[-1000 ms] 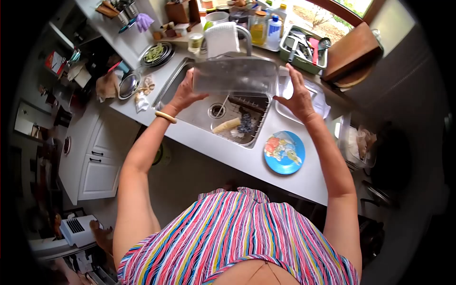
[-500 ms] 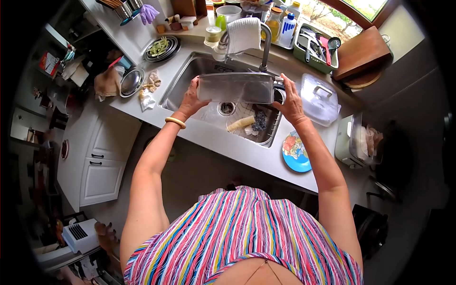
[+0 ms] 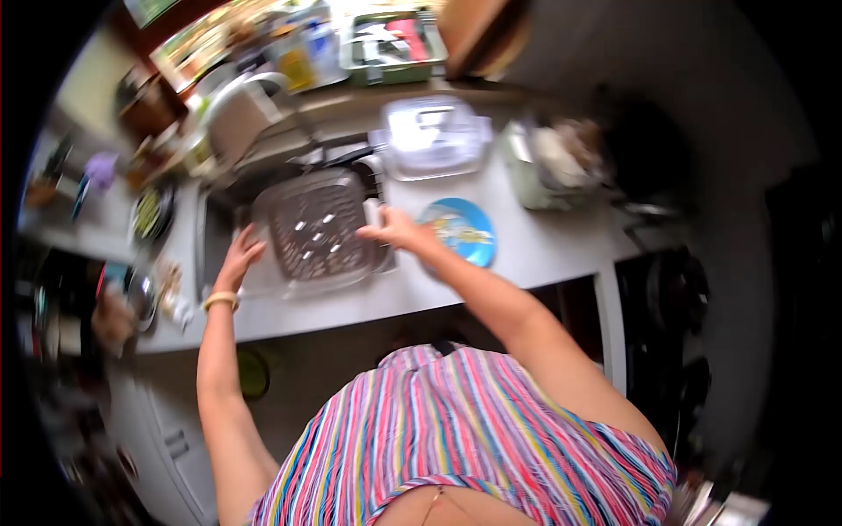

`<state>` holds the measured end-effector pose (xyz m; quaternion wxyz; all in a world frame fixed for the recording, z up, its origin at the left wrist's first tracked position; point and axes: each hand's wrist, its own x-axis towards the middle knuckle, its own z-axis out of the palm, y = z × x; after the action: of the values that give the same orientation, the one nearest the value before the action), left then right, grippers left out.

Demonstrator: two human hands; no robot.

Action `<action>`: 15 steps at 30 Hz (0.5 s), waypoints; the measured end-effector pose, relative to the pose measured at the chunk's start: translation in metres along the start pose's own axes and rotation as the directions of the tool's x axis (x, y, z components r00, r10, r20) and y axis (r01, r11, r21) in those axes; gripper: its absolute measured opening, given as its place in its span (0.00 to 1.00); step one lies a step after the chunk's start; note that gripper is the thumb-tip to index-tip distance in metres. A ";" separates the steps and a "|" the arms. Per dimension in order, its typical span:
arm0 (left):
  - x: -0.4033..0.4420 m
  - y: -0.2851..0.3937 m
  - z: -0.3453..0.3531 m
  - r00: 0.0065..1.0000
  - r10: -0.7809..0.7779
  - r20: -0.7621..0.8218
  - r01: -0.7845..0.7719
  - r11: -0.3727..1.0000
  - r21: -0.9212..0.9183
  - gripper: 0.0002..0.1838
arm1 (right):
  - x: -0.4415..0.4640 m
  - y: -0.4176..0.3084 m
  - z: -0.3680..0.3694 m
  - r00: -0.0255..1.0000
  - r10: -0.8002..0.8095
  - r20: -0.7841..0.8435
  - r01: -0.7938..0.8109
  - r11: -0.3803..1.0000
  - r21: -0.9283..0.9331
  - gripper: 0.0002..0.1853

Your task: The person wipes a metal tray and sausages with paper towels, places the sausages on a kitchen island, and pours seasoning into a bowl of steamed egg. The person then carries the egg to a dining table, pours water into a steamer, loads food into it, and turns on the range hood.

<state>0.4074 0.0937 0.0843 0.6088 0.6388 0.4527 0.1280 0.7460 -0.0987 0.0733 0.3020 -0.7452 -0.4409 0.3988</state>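
Over the sink (image 3: 219, 210), left hand (image 3: 238, 260) and right hand (image 3: 396, 231) flank a clear tub (image 3: 317, 230), finger grip unclear, plate (image 3: 467, 231) alongside.

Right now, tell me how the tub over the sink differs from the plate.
The tub is see-through; the plate is blue with a pale pattern. The tub is squarish, the plate round. The tub looks larger than the plate. The tub is over the sink; the plate lies on the counter.

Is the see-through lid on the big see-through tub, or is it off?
Off: the see-through lid lies on the counter, apart from the see-through tub at the sink.
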 end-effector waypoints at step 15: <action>0.050 -0.045 0.079 0.931 -0.357 -0.076 0.347 0.930 -0.122 0.21 | -0.052 0.047 -0.186 0.676 -0.492 -0.549 0.408 0.870 -0.278 0.15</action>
<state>0.4723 0.0711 0.0066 0.6322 0.5070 0.5815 0.0716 0.9100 -0.1838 0.1459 0.4650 -0.7187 -0.5164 0.0231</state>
